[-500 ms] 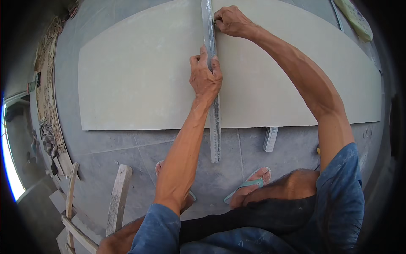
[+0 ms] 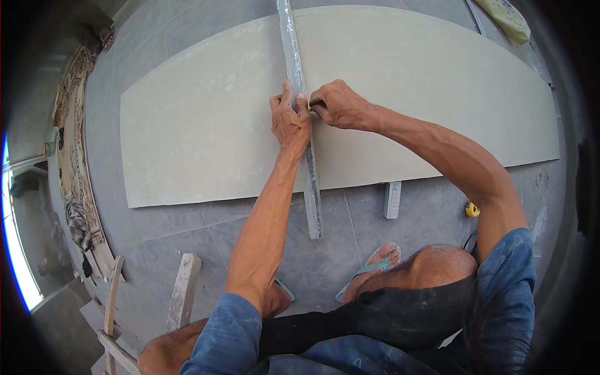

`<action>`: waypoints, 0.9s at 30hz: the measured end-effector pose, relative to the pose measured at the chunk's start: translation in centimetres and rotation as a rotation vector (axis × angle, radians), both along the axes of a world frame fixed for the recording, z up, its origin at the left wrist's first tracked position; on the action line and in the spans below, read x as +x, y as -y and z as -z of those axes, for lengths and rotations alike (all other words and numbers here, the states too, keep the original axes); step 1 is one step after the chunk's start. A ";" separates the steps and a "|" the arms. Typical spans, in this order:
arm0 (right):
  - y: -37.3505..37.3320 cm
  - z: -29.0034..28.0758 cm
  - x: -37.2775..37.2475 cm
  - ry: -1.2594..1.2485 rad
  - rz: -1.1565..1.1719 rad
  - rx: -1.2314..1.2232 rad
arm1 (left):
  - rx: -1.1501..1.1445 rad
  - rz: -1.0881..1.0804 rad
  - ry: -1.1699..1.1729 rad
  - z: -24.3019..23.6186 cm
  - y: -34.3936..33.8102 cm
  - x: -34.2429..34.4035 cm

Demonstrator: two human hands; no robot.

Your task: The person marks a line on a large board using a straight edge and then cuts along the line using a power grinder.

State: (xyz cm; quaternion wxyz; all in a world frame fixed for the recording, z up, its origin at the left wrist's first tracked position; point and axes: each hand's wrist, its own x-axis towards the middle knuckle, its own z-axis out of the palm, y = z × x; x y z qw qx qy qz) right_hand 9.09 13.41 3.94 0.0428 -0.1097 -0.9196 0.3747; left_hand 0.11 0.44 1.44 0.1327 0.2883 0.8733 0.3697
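A large pale board (image 2: 206,137) lies on the tiled floor, with a long grey metal straightedge (image 2: 310,187) across it that extends past the near edge. My left hand (image 2: 290,125) grips the straightedge, its fingers over the bar. Just right of that hand, my right hand (image 2: 342,107) is closed at the bar's right side, pinching something small and dark that I cannot make out.
A short grey bar (image 2: 392,200) pokes from under the board. A yellow tool (image 2: 472,209) lies by my right arm. Wooden battens (image 2: 183,287) are at lower left, worn strip material with cloth (image 2: 78,222) farther left, a pale sack (image 2: 503,19) at top right. My sandalled feet flank the straightedge.
My right hand has moved down along the straightedge, toward my body, and is now beside my left hand. The view has shifted slightly.
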 end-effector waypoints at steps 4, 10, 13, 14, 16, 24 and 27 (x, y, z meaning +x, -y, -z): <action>-4.3 0.3 -2.9 -0.085 0.221 0.059 | -0.011 0.007 0.079 -0.5 -0.6 0.6; -4.8 0.9 -6.2 -0.103 0.214 0.233 | 0.059 -0.010 0.033 0.5 -0.4 0.3; -3.9 -0.7 -5.7 0.111 0.196 0.196 | 0.076 -0.020 0.044 0.6 -0.3 0.3; -3.3 -1.1 -5.0 0.118 0.198 0.190 | 0.088 -0.022 0.050 0.5 -0.4 0.4; -1.9 -1.1 -3.8 0.092 0.206 0.170 | 0.101 -0.006 0.061 0.4 -0.5 0.4; 8.5 0.4 4.5 0.049 0.216 0.020 | 0.171 -0.018 0.040 1.3 0.1 0.0; 9.4 -0.4 6.0 0.180 0.188 -0.132 | 0.170 -0.007 0.046 0.8 0.1 0.1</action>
